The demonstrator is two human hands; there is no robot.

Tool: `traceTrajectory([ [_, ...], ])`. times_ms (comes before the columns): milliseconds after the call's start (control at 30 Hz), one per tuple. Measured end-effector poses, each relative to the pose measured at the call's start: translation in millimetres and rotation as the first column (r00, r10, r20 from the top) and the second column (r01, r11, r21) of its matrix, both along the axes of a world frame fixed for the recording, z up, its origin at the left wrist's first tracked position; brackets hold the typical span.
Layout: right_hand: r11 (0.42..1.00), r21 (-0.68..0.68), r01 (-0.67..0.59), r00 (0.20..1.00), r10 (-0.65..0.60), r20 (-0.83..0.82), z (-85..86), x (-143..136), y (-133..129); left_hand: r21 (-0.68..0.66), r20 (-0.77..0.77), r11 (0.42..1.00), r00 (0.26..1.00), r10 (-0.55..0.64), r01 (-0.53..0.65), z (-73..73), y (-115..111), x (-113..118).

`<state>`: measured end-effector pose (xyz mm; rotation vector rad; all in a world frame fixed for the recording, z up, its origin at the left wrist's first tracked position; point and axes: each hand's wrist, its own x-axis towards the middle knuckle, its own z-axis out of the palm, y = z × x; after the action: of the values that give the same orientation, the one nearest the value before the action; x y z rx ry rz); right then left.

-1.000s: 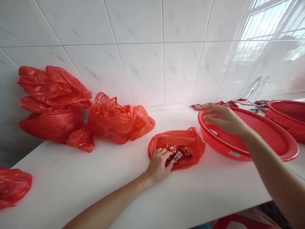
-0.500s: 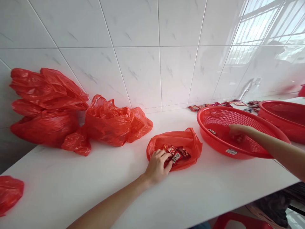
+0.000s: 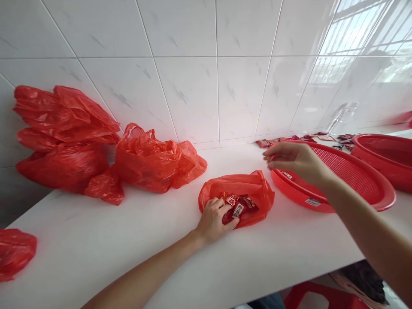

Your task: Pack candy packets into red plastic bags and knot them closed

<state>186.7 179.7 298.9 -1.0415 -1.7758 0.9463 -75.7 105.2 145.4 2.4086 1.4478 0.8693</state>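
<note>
Packets [image 3: 238,210] show unreadable print; left hand [image 3: 213,219] spread against them, right hand [image 3: 293,161]: grip unclear

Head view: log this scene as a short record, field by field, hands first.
left hand: at the near edge of the open red bag, fingers on small red packets
right hand: raised at the left rim of the red mesh basket; whether it holds anything is unclear
far right: second red basket
along wall: loose packets
left side: bunched red bags, and another red bag cut by the frame edge
surface: white counter
</note>
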Motion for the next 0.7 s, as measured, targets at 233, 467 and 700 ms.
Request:
traceTrajectory([
  [233, 0.981, 0.078, -0.179, 0.955, 0.154, 0.254, -69.9, -68, -13, -0.035, 0.085, 0.999, 0.996, -0.024, 0.027, -3.5, 2, -3],
  [467, 0.969, 0.05, -0.242, 0.96, 0.232, 0.155, -97.4, -70, -2, -0.069, 0.22, 0.996, 0.975, -0.036, 0.053, -2.1, 4, -5],
  [700, 0.9, -0.102, -0.423, 0.906, 0.421, -0.041, -103.9, -66, -10, -0.212, 0.409, 0.977, 0.907, 0.094, -0.006, 4.0, 3, -8],
])
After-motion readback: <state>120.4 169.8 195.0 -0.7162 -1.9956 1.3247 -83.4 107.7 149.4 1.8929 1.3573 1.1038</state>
